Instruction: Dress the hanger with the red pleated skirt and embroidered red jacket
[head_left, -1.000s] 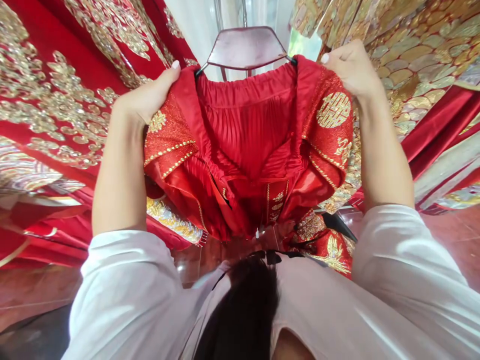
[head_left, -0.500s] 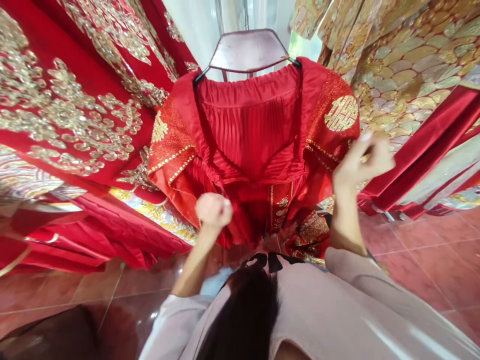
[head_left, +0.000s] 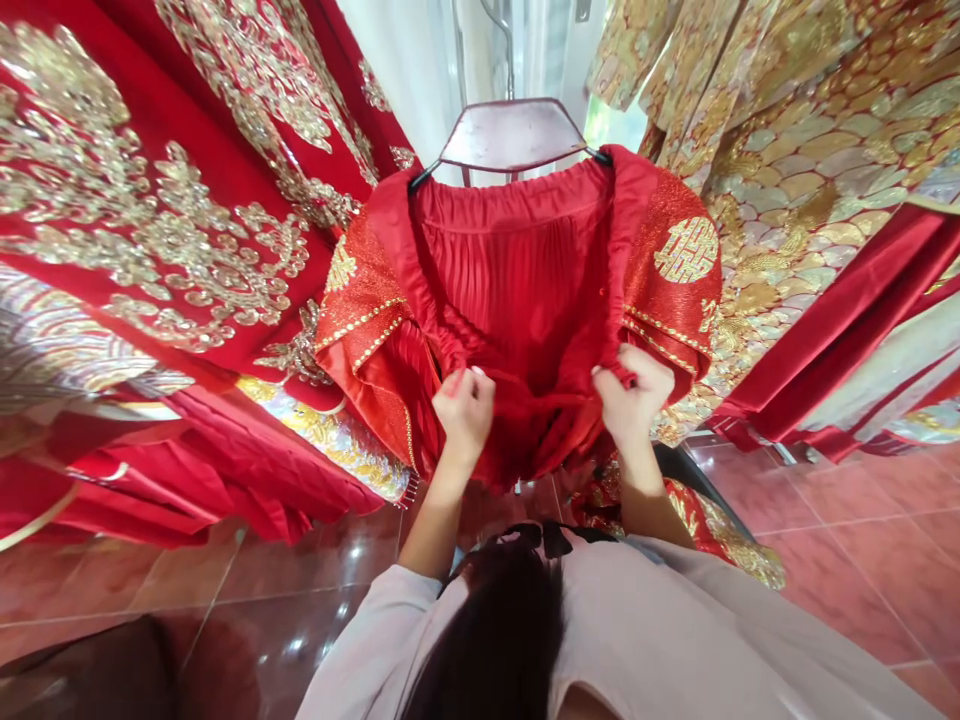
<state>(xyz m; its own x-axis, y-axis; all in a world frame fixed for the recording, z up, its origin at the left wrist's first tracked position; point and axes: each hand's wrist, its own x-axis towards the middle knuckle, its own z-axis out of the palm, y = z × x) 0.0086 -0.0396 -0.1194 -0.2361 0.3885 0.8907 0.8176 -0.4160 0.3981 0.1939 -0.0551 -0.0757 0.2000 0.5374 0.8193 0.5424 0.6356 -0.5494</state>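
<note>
A red pleated skirt (head_left: pixel 487 250) with a gathered elastic waistband hangs from a hanger (head_left: pixel 514 135) with a pale, dark-edged middle piece. Its outer panels carry gold round emblems and beaded trim. My left hand (head_left: pixel 465 405) is closed on the near waistband edge, left of the middle. Closed on the same edge farther right is my right hand (head_left: pixel 636 392). Between them the band is stretched and pulled toward me, opening the waist so the pleated inside shows. The lower part of the skirt is hidden under the band and my arms.
To the left hangs a red garment with gold sequin embroidery (head_left: pixel 210 240). A gold scale-patterned garment (head_left: pixel 810 150) hangs at the right, beside red fabric (head_left: pixel 847 310). Below are reddish floor tiles (head_left: pixel 862 540) and a dark object (head_left: pixel 90 670) at lower left.
My right hand has come in leftward and down from beside the skirt's right panel and now holds the waistband. My left hand has shifted slightly right onto the band, which is pulled nearer.
</note>
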